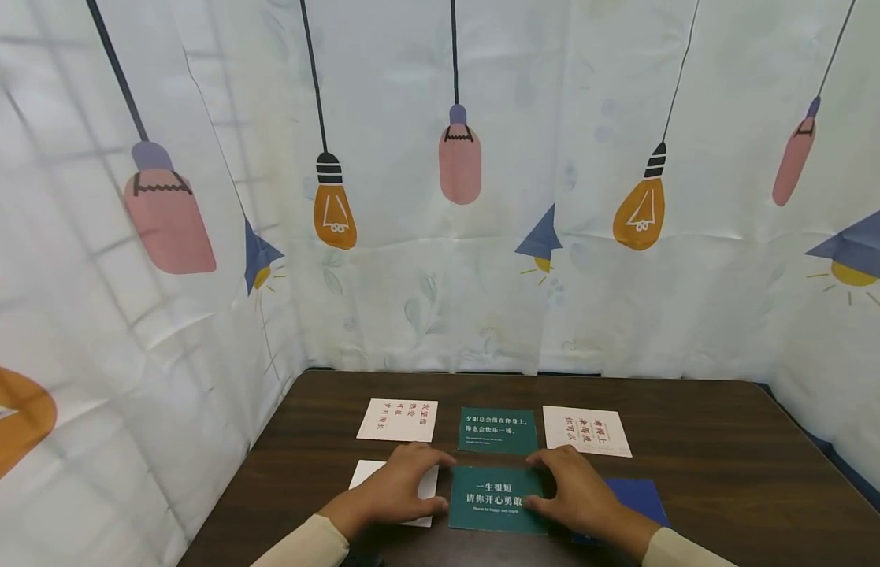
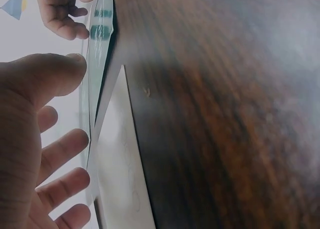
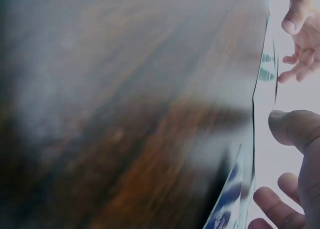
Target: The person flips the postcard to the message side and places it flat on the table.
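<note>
A green card (image 1: 492, 516) with white lettering lies on the table between my two hands. My left hand (image 1: 404, 484) hovers over a white card (image 1: 369, 470), thumb and forefinger spread toward the green card's left edge. On the other side, my right hand (image 1: 577, 492) has its thumb right at the green card's right edge and its fingers by the upper corner. Its wrist covers part of a blue card (image 1: 638, 498). In the left wrist view, the left fingers (image 2: 65, 149) are apart and hold nothing. The right thumb (image 3: 290, 126) and fingers also stand apart in the right wrist view.
Behind lies a row of cards: a white one with red characters (image 1: 397, 429), a green one (image 1: 496, 441) and another white one with red characters (image 1: 588, 441). The dark wooden table (image 1: 730, 472) meets a printed curtain (image 1: 440, 299) at its back.
</note>
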`<state>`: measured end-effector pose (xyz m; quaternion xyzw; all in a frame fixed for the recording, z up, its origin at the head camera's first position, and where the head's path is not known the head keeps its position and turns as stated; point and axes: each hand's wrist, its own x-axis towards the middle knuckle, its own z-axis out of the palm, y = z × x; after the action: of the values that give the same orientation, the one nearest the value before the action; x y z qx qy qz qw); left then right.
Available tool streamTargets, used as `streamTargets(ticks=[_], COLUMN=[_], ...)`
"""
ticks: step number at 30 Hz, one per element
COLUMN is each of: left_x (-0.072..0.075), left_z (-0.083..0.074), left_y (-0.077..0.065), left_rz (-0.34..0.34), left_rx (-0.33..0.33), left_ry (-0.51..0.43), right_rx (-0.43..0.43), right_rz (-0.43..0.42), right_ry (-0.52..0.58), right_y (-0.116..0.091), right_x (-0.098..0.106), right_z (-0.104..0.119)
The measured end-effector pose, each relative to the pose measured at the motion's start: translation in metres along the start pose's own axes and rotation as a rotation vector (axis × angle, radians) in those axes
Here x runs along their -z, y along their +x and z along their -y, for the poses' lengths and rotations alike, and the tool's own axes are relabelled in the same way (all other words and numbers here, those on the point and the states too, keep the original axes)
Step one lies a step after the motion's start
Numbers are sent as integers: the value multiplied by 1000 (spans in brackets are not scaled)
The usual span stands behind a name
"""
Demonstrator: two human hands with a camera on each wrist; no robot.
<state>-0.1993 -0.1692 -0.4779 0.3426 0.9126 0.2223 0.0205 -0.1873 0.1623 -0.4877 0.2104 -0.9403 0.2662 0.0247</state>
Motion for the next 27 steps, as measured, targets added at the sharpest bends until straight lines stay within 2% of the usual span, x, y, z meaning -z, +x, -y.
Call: streamTargets(ticks=[15, 27], left_x=[-3, -6], left_z=[-8, -8], left_y=[4, 9], left_rz=[17, 16], left_rx=[-13, -16], left_ry=[15, 56], right_rx=[27, 41], right_rz=[61, 111], right_ry=[4, 36], right_y=[-5, -5], right_x=[4, 7], right_z=[-7, -9])
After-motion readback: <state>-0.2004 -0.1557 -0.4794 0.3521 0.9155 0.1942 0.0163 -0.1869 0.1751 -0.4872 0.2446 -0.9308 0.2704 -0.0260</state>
